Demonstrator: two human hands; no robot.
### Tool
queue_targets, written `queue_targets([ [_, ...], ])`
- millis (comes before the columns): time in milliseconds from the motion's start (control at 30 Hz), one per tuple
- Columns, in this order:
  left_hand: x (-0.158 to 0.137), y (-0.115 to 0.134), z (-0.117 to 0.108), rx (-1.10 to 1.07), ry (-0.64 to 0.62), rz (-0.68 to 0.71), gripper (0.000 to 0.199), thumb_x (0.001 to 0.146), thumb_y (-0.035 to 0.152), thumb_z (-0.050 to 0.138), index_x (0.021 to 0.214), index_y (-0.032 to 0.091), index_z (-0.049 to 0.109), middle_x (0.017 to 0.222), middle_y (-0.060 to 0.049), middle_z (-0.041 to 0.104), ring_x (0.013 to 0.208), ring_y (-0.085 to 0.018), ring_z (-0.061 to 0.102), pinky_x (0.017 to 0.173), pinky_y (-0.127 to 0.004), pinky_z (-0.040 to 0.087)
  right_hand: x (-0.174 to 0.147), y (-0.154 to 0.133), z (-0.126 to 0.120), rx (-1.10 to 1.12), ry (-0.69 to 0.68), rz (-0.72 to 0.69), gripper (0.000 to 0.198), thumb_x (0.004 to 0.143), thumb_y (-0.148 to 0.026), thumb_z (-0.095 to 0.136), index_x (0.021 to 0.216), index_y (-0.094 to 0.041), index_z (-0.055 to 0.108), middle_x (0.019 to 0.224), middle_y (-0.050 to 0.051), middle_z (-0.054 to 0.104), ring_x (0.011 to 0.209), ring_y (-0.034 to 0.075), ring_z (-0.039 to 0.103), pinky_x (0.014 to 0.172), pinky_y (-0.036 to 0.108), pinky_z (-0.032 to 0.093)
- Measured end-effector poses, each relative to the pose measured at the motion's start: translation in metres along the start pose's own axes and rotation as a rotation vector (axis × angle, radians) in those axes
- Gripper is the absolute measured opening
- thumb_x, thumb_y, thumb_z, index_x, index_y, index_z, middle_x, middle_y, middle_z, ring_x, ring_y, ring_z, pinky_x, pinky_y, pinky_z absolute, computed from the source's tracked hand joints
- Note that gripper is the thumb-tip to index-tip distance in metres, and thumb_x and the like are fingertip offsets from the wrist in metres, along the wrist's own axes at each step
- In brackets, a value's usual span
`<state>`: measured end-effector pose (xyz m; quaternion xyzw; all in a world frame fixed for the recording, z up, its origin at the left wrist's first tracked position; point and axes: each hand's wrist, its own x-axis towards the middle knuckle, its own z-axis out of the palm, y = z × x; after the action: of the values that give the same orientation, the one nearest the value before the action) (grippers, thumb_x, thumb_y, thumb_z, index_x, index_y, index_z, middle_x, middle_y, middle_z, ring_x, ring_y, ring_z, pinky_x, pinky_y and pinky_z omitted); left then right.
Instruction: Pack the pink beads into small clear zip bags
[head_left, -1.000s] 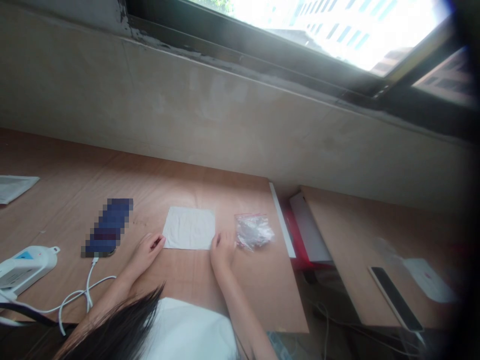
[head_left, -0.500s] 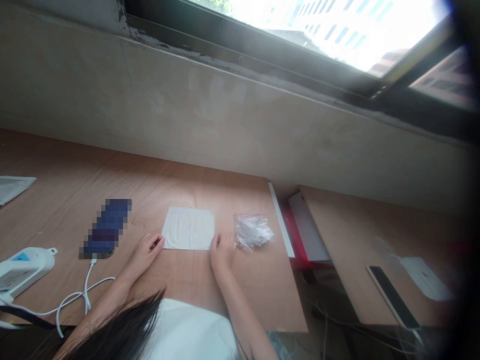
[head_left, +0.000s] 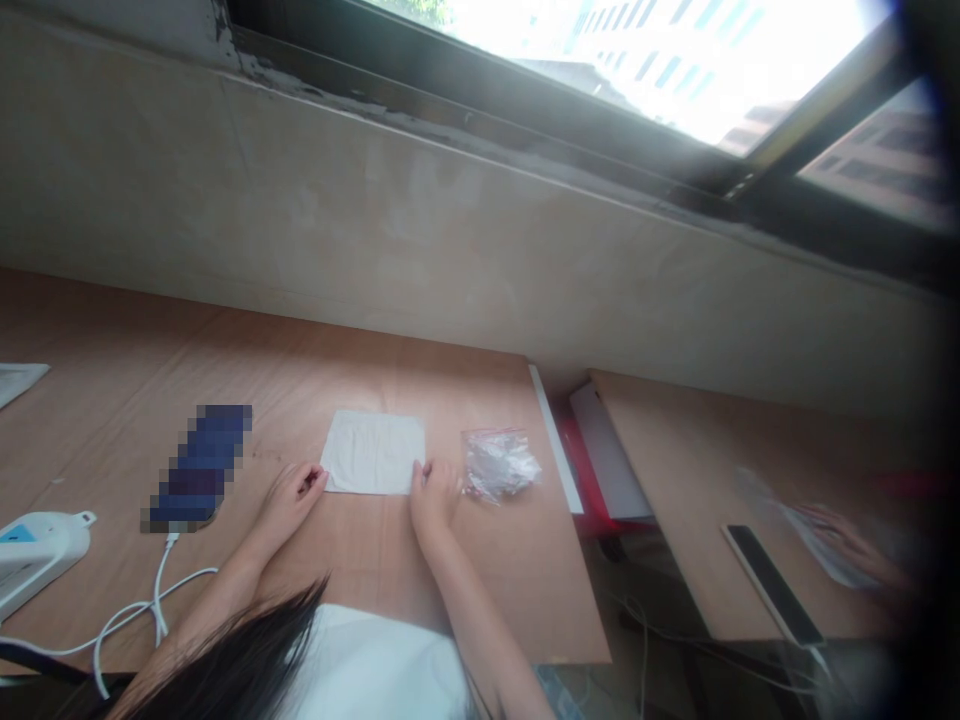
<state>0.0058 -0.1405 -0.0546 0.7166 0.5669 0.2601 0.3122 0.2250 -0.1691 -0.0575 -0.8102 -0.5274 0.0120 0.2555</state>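
A thin white square sheet (head_left: 373, 453) lies flat on the wooden table, lightly wrinkled; I cannot tell whether it is cloth or tissue. At its lower left corner my left hand (head_left: 298, 492) is closed, fingers curled, thumb and forefinger pinching the edge. My right hand (head_left: 435, 500) is closed too, its thumb and fingertips at the lower right corner of the sheet. Just right of that hand sits a clear plastic bag (head_left: 501, 466) with shiny silvery contents that I cannot make out.
To the left lie a pixelated phone (head_left: 199, 468), its white cable (head_left: 160, 590) and a white power strip (head_left: 45, 555). Across a gap, on a second table (head_left: 675, 430), are another phone (head_left: 772, 585) and another person's hand (head_left: 847, 535) over a whitish plastic packet.
The view has shifted slightly. My right hand has moved a little left onto the sheet's corner; my left hand stays at its corner. Another person's hand has appeared at the far right.
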Motion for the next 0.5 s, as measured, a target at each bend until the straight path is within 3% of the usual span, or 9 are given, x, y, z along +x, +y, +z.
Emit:
queue_targets([
  [133,-0.001,0.001,-0.002,-0.028,-0.031,-0.021,0.023,0.079,0.037,0.037,0.073,0.019,0.05,0.075,-0.003,0.055,0.073,-0.017,0.051,0.068,-0.028,0.042,0.005,0.006,-0.01,0.119,0.003,0.04,0.015,0.076,-0.024,0.039,0.064,-0.018,0.044,0.064,0.003,0.049,0.064,0.018,0.043,0.063,0.028,0.029],
  [233,-0.001,0.001,-0.003,-0.027,-0.025,-0.009,0.024,0.078,0.038,0.037,0.073,0.019,0.051,0.076,-0.003,0.055,0.074,-0.018,0.051,0.069,-0.029,0.042,0.017,0.013,-0.029,0.058,0.144,0.101,0.008,0.072,-0.017,0.039,0.073,-0.016,0.046,0.075,0.009,0.051,0.073,0.022,0.043,0.068,0.031,0.029],
  [367,0.0,0.005,-0.006,-0.002,-0.029,-0.005,0.024,0.078,0.038,0.038,0.071,0.019,0.051,0.074,-0.003,0.056,0.073,-0.018,0.051,0.067,-0.028,0.042,0.035,0.029,-0.051,-0.111,0.303,0.268,0.028,0.067,-0.022,0.047,0.092,-0.009,0.046,0.091,0.019,0.047,0.086,0.03,0.038,0.072,0.036,0.026],
  [500,-0.001,0.009,-0.008,0.015,-0.04,-0.018,0.023,0.078,0.037,0.039,0.074,0.019,0.052,0.076,-0.003,0.057,0.075,-0.018,0.052,0.069,-0.028,0.042,0.042,0.048,-0.054,-0.14,0.249,0.402,0.039,0.064,-0.025,0.052,0.099,-0.008,0.047,0.094,0.021,0.05,0.084,0.032,0.039,0.067,0.036,0.026],
])
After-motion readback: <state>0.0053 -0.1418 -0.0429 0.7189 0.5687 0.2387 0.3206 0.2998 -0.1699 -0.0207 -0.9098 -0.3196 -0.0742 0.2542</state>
